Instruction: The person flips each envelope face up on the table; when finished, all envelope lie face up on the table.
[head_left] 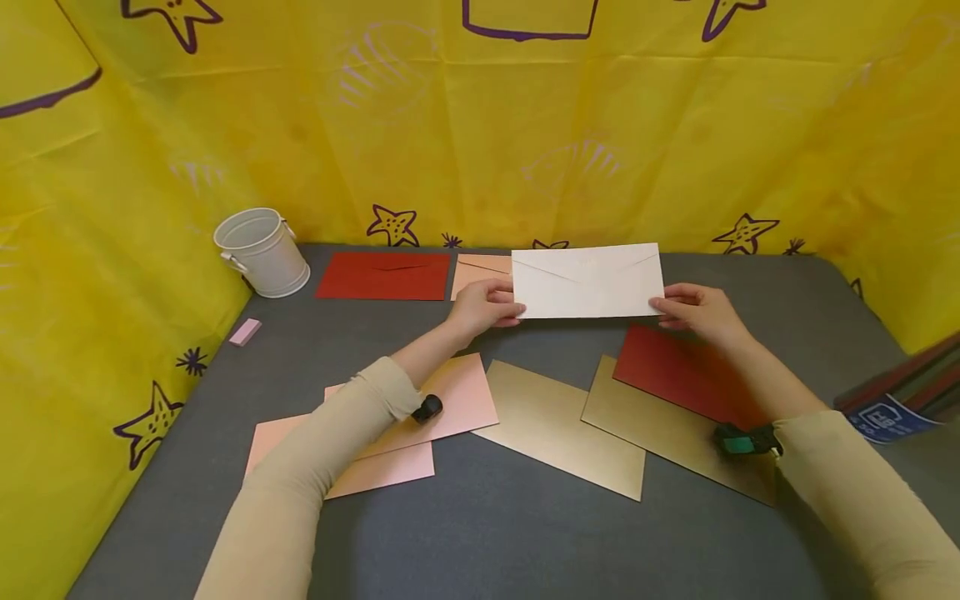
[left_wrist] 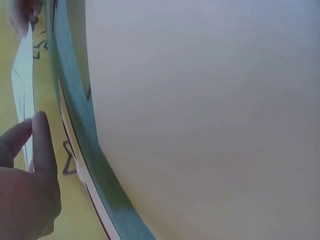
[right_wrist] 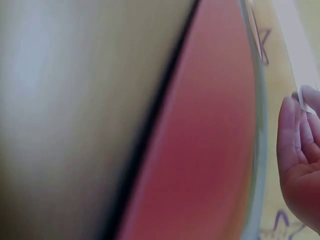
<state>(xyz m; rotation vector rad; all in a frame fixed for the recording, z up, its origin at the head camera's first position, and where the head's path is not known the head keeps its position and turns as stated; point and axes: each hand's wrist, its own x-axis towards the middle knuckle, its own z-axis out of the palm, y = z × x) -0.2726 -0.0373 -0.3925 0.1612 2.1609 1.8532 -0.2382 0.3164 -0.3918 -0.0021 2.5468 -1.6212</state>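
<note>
Between my two hands a white envelope (head_left: 588,283) is held up with its flap side in view, over the rear part of the table. My left hand (head_left: 483,307) pinches its left edge near the lower corner. Thumb and fingers of my right hand (head_left: 697,312) pinch the lower right corner. Seen from the left wrist, the white envelope (left_wrist: 22,85) is nearly edge-on above the left hand (left_wrist: 30,190). In the right wrist view, the right hand (right_wrist: 300,170) holds its end. Behind it, a peach envelope (head_left: 480,268) is partly hidden; a red envelope (head_left: 382,277) lies left of that.
Nearer on the grey table (head_left: 480,533) lie overlapping pink envelopes (head_left: 457,392), two gold envelopes (head_left: 562,429) and a red envelope (head_left: 675,367), partly under my arms. A white bucket (head_left: 262,254) and a small pink block (head_left: 245,332) are at left. Yellow cloth (head_left: 480,150) hangs behind.
</note>
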